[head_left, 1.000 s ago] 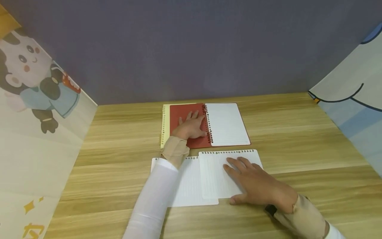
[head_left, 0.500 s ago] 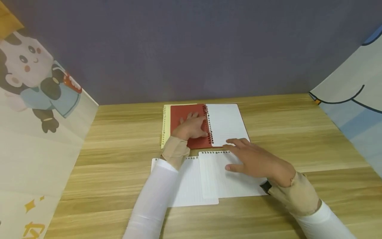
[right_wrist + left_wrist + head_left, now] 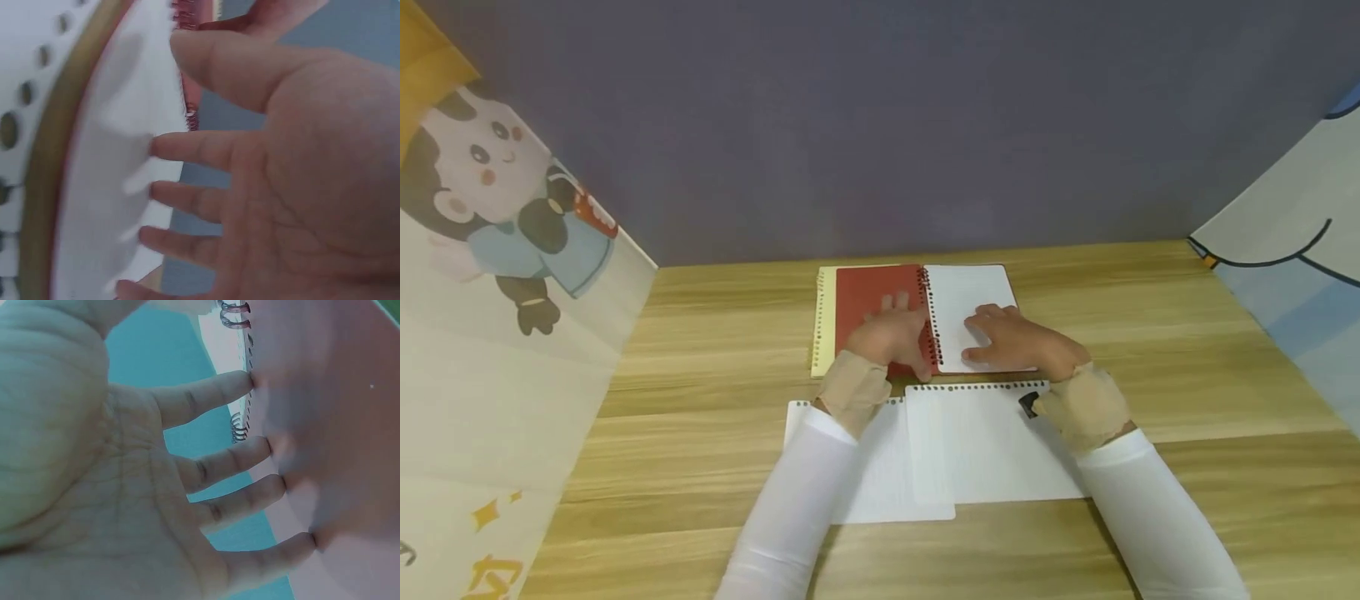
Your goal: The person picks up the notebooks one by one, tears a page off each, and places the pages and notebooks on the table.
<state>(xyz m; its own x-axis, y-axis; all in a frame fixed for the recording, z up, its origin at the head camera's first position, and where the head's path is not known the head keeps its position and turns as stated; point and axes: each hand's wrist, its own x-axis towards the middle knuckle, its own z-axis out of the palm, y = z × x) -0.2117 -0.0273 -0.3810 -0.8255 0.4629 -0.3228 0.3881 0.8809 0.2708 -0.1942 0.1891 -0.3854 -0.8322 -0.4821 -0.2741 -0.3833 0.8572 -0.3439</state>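
Observation:
A spiral notebook (image 3: 973, 287) lies spread out near the back of the table, its red cover (image 3: 868, 287) on the left and a lined white page on the right. My left hand (image 3: 889, 337) rests on the red cover; in the left wrist view its spread fingertips (image 3: 269, 447) touch it near the wire binding (image 3: 236, 319). Over the white page (image 3: 106, 187) is my right hand (image 3: 1018, 342), fingers extended, with fingertips (image 3: 156, 145) at the paper in the right wrist view. Neither hand grips anything.
Two loose punched sheets overlap in front of the notebook: the right sheet (image 3: 992, 442) covers part of the left sheet (image 3: 887, 475). A pale yellow punched piece (image 3: 823, 325) sticks out beneath the red cover. A dark grey wall (image 3: 925, 125) stands behind the wooden table (image 3: 700, 375).
My right hand has lifted from the right loose sheet and moved forward onto the notebook's white page. The left hand stays on the red cover, its thumb now nearer the cover's front edge.

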